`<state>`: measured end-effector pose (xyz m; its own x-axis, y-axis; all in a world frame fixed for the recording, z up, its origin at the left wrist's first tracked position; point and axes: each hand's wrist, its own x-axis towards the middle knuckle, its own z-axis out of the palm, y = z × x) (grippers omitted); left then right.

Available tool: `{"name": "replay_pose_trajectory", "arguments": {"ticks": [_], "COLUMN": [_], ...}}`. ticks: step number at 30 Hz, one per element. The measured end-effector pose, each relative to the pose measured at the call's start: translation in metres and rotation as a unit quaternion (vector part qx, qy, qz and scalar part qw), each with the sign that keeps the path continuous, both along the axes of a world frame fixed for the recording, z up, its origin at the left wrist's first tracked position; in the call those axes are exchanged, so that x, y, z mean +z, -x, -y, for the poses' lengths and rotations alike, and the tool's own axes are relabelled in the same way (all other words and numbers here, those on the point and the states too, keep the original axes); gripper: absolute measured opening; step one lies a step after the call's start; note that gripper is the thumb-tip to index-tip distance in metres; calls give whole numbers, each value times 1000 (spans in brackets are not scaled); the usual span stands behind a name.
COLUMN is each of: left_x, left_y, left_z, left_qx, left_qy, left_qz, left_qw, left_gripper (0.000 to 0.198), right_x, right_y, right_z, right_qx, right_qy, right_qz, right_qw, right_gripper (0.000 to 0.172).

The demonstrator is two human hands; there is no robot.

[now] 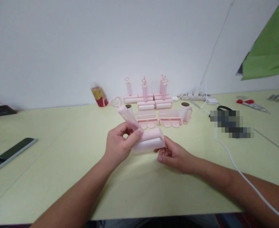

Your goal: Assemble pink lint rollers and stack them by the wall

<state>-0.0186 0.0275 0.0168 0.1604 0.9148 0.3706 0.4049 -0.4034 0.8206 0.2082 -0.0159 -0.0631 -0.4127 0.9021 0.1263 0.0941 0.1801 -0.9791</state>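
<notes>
A pink lint roller (151,136) with a clear, heart-topped handle is held up over the middle of the table. My left hand (119,142) is closed around the base of the handle, thumb pressed on it. The handle tilts up to the left. At the lower right end of the roller's cover, my right hand (174,155) has its fingers curled against the edge; some fingertips are hidden. Just behind lie two opened pink roller cases (170,121) with round end pieces. White paper rolls (183,110) stand at either side of them, and a loose clear handle (188,115) leans by the right one.
Several finished-looking pink lint rollers (146,104) stand against the wall. A drink can (99,95) is left of them. A power strip (194,96), red-handled scissors (253,104) and a white cable (234,163) lie to the right. A phone (11,155) lies at left.
</notes>
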Motion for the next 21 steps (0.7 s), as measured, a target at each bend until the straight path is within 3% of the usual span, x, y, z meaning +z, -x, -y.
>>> {"name": "replay_pose_trajectory", "arguments": {"ticks": [3, 5, 8, 11, 13, 16, 21], "left_x": [33, 60, 95, 109, 103, 79, 34], "left_y": [15, 27, 46, 65, 72, 73, 55], "left_z": [-13, -32, -79, -138, -177, -223, -273], "left_qx": [98, 187, 257, 280, 275, 269, 216], "left_qy": [-83, -157, -239, -252, -217, -153, -41], "left_qz": [-9, 0, -46, -95, -126, -157, -204], "left_qw": [992, 970, 935, 921, 928, 938, 954], "left_gripper": [23, 28, 40, 46, 47, 40, 37], "right_x": [2, 1, 0, 0, 1, 1, 0], "right_y": [0, 1, 2, 2, 3, 3, 3], "right_z": [3, 3, 2, 1, 1, 2, 1], "right_qx": [25, 30, 28, 27, 25, 22, 26], "right_qy": [-20, -28, -30, -25, -18, -9, 1], "right_qz": [55, 68, 74, 73, 72, 66, 56], "right_qw": [998, 997, 996, 997, 997, 998, 998], "right_gripper": [76, 76, 71, 70, 71, 71, 70]}}
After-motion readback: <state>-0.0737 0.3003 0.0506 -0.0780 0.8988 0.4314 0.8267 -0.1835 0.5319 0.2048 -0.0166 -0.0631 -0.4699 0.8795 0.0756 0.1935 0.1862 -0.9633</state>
